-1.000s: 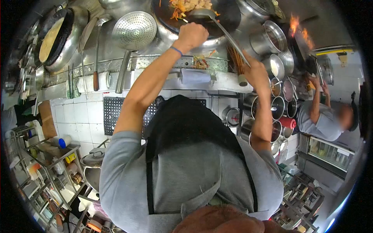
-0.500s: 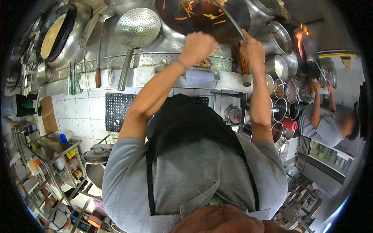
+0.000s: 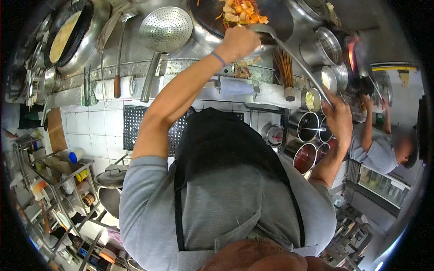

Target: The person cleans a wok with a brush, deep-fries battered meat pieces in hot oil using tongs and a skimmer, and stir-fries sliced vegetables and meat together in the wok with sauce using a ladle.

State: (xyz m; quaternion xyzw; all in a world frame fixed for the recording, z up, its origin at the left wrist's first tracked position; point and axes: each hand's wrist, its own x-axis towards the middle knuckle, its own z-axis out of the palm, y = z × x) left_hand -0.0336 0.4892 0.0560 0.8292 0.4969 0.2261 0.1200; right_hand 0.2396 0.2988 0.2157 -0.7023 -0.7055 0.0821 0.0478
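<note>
My left hand (image 3: 242,44) is closed at the near rim of a dark wok (image 3: 281,17); the fingers' underside and the exact grip are hidden. Sliced carrots and pale pieces of food (image 3: 243,11) are heaped in the wok. In my right hand (image 3: 338,118) is the end of a long metal ladle (image 3: 298,61), whose bowl reaches back to the wok's near edge beside my left hand. That hand is above the sauce pots (image 3: 307,126) at the right.
A perforated strainer (image 3: 166,29) lies left of the wok. A bamboo brush (image 3: 284,70) and a folded cloth (image 3: 236,86) are on the near ledge. Metal pots (image 3: 322,47) stand at the right, where another person (image 3: 377,144) works near a flame (image 3: 351,52).
My right hand has moved right and toward me with the ladle, whose bowl now shows at the wok's near edge. The food, scattered before, is now heaped. My left hand has shifted slightly right.
</note>
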